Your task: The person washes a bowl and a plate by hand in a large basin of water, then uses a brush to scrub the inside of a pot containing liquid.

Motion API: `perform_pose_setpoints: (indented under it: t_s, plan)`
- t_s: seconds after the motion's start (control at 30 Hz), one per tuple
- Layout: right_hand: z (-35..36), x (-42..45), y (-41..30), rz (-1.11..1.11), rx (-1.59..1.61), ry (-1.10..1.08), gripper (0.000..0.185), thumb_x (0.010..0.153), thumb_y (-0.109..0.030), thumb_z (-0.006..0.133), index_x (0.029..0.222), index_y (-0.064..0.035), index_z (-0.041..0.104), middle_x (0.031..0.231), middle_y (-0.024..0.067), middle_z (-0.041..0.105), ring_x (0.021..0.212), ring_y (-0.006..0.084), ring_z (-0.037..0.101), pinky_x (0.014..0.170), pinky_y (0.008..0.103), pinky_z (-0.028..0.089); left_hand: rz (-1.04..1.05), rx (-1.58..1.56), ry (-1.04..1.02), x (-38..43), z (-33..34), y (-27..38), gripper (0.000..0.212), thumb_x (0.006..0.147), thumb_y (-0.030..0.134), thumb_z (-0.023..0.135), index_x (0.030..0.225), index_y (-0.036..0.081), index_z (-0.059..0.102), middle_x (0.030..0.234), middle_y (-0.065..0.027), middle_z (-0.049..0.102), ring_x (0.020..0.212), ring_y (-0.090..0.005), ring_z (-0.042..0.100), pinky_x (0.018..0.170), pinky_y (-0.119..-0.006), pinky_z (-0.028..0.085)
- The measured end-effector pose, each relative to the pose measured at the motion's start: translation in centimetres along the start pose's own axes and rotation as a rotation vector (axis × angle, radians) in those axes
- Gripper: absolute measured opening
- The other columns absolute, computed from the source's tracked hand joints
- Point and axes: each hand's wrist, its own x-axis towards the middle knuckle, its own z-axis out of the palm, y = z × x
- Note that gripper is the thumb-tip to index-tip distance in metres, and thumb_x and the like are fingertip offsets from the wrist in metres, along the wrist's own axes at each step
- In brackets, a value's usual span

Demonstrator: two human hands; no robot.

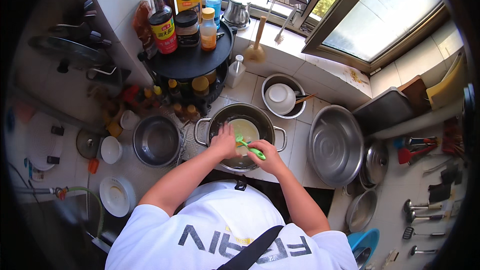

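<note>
Directly before me, a stainless-steel stockpot (pixel 215 120) with two loop handles stands on the tiled counter. A round whitish dish (pixel 248 126) with coloured marks on it lies inside the pot, with liquid around it. My left hand (pixel 225 143) reaches into the pot, its fingers along the dish's left edge and its thumb at the near side. In my right hand (pixel 269 156) is a green-handled scrub brush (pixel 256 153), its head against the dish's inner face. The bristles are partly hidden and blurred.
Behind the pot sits a steel basin (pixel 265 82) holding a white bowl (pixel 280 99) and chopsticks (pixel 306 98). To the right leans a large steel basin (pixel 335 146); another steel basin (pixel 156 140) is at left. A black tiered rack (pixel 195 58) carries sauce bottles near the open window (pixel 378 18).
</note>
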Motion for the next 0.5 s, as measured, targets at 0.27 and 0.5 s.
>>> perform_pose_setpoints:
  t_s: [0.27, 0.5]
  plan:
    - [4.9, 1.1, -2.7, -0.013, -0.07, 0.172, 0.026, 0.096, -0.013, 0.088, 0.119, -0.0026, 0.084, 0.115, 0.0198, 0.083, 0.102, 0.0403, 0.082, 0.095, 0.046, 0.066, 0.172, 0.262, 0.206, 3.0, 2.2, -1.8, 0.162, 0.068, 0.06, 0.11, 0.183, -0.008, 0.018, 0.193, -0.0235, 0.021, 0.179, -0.0445, 0.024, 0.136, -0.064, 0.043]
    - [2.3, -1.0, -1.4, 0.101, -0.104, 0.167, 0.022, 0.097, -0.011, 0.087, 0.116, -0.0018, 0.086, 0.11, 0.0182, 0.084, 0.102, 0.0375, 0.083, 0.094, 0.0438, 0.066, 0.227, 0.215, 0.025, 2.3, -0.1, -0.1, 0.167, 0.064, 0.062, 0.111, 0.185, -0.005, 0.017, 0.196, -0.0188, 0.015, 0.181, -0.0429, 0.018, 0.141, -0.064, 0.034]
